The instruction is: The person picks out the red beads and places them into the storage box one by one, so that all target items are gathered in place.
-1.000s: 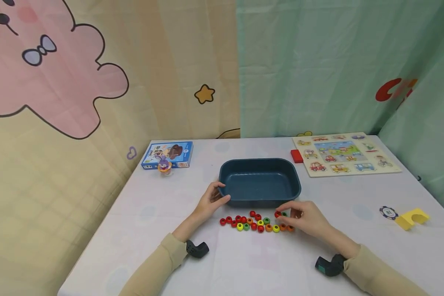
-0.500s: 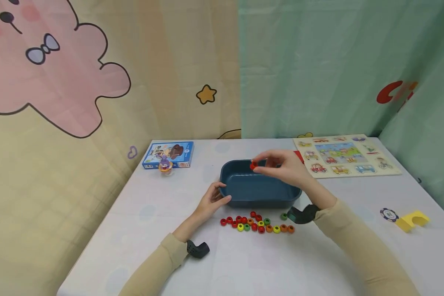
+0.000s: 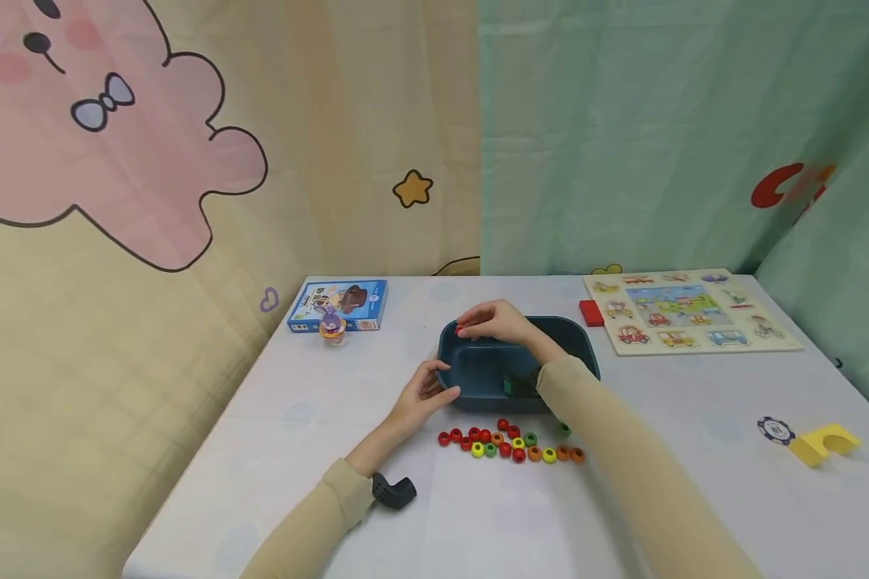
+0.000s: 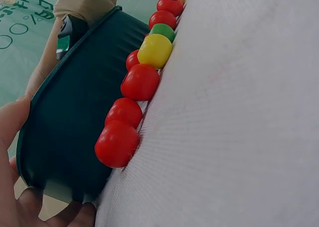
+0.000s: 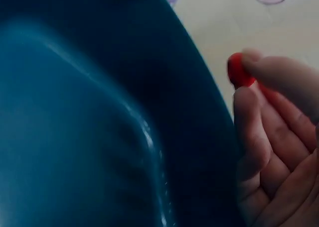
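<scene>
My left hand (image 3: 418, 400) grips the left end of a dark blue-green rectangular tub (image 3: 476, 371); in the left wrist view its thumb lies at the rim and its fingers wrap the end wall. Over the tub's far left corner, my right hand (image 3: 500, 322) pinches a red bead (image 5: 239, 70) between thumb and fingertip, right beside the rim in the right wrist view. In front of the tub lies a loose row of round holed beads, such as a red bead (image 3: 444, 439), a yellow bead (image 4: 155, 51) and an orange bead (image 3: 578, 456). The right forearm hides part of the tub.
At the back left are a blue box (image 3: 338, 305) and a small purple figure (image 3: 332, 325). A red block (image 3: 591, 313) sits beside a wooden picture puzzle (image 3: 620, 346) at back right. A round chip (image 3: 776, 430) and a yellow arch block (image 3: 824, 444) lie at the right.
My right hand has picked up a red bead from the row's right part and carried it up and left over the tub to its far left corner. The left hand keeps its grip.
</scene>
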`<act>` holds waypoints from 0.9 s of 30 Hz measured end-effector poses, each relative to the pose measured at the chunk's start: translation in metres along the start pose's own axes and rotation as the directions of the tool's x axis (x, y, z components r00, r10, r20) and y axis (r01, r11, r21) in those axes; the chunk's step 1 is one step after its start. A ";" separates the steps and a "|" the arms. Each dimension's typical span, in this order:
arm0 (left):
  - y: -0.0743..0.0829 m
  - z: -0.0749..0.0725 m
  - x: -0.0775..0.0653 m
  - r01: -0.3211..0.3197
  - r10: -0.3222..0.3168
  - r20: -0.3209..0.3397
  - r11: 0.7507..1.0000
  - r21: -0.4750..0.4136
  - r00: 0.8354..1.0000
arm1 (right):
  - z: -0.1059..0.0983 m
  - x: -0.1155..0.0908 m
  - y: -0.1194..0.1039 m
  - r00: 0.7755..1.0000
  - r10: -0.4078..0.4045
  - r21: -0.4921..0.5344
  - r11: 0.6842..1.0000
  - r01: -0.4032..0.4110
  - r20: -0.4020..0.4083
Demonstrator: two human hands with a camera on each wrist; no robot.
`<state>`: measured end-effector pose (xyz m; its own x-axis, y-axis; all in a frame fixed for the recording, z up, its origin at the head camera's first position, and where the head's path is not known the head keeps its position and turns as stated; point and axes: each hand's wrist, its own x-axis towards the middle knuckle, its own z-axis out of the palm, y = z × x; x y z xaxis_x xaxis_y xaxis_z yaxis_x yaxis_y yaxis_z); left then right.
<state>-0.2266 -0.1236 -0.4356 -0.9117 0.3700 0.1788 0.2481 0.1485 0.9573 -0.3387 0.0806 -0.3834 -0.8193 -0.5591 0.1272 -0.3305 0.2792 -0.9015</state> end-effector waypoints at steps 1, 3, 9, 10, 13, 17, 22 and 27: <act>0.000 -0.001 0.000 -0.005 0.005 -0.002 1.000 0.001 1.000 | 0.000 0.004 0.007 1.000 0.019 0.000 1.000 -0.019 0.015; 0.000 -0.002 0.000 -0.015 0.015 -0.006 1.000 -0.002 1.000 | 0.002 0.012 0.019 0.999 0.027 -0.029 0.999 -0.026 0.037; -0.002 -0.003 -0.001 -0.019 0.019 -0.001 1.000 -0.015 1.000 | 0.009 0.020 0.034 0.993 0.063 -0.212 0.976 -0.040 0.100; -0.002 -0.003 -0.001 -0.014 0.014 0.004 1.000 -0.017 1.000 | 0.010 0.020 0.036 0.991 0.073 -0.250 0.967 -0.044 0.109; -0.004 -0.001 -0.002 -0.013 0.013 0.017 1.000 -0.024 1.000 | 0.013 0.019 0.041 0.987 0.104 -0.327 0.943 -0.057 0.126; -0.003 0.001 -0.003 -0.014 0.015 0.016 1.000 -0.025 1.000 | 0.013 0.018 0.045 0.985 0.121 -0.338 0.938 -0.072 0.125; 0.001 0.002 -0.003 -0.011 0.011 0.012 1.000 -0.009 1.000 | 0.013 0.019 0.045 0.983 0.137 -0.347 0.934 -0.087 0.123; 0.001 0.001 -0.002 -0.013 0.013 0.007 1.000 -0.006 1.000 | 0.010 0.020 0.035 0.976 0.163 -0.394 0.914 -0.093 0.148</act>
<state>-0.2245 -0.1229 -0.4355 -0.9061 0.3784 0.1894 0.2575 0.1381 0.9563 -0.3618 0.0719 -0.4163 -0.7839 -0.6153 -0.0838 -0.4107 0.6149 -0.6732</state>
